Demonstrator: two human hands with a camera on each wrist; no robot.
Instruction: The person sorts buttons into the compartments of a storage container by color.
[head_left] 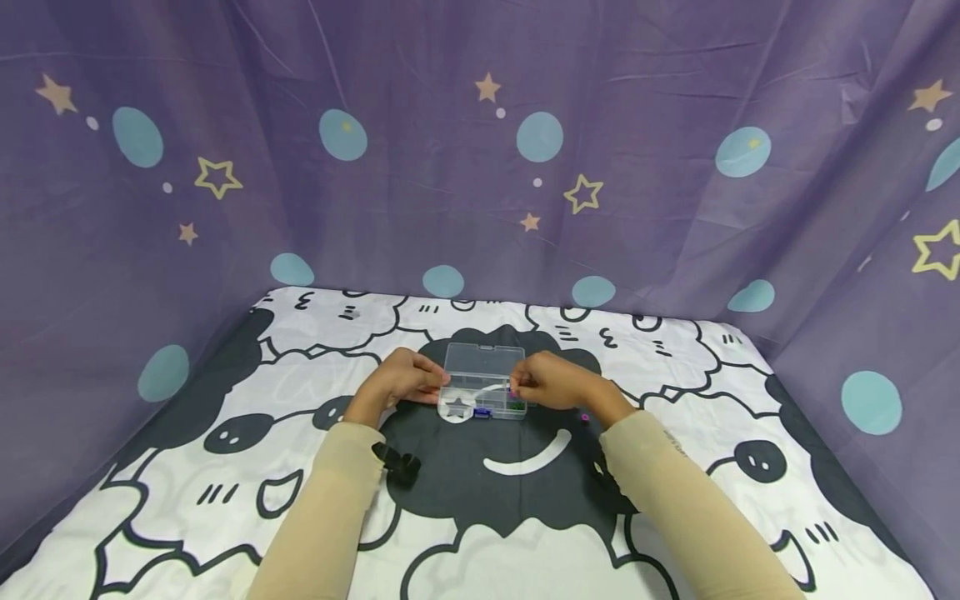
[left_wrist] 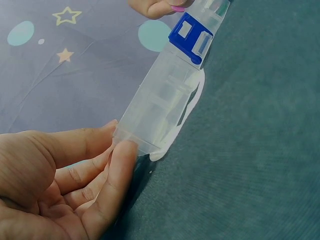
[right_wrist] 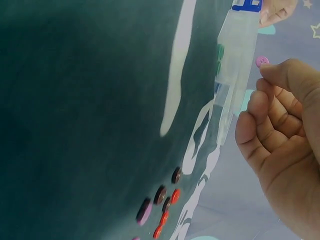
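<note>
Lying near clear box (right_wrist: 236, 50): loose buttons (right_wrist: 160, 195)

The box (head_left: 498, 402) admits entry from above, mid-length. The left hand (head_left: 408, 377) (gripping) and right hand (head_left: 553, 381) obstruct its ends; the opened lid (head_left: 480, 360), its far side.

In the right wrist view, the pink button (right_wrist: 261, 61) is partly covered by the fingers (right_wrist: 278, 74) and the clear box (right_wrist: 237, 42) is cropped at the top edge.
</note>
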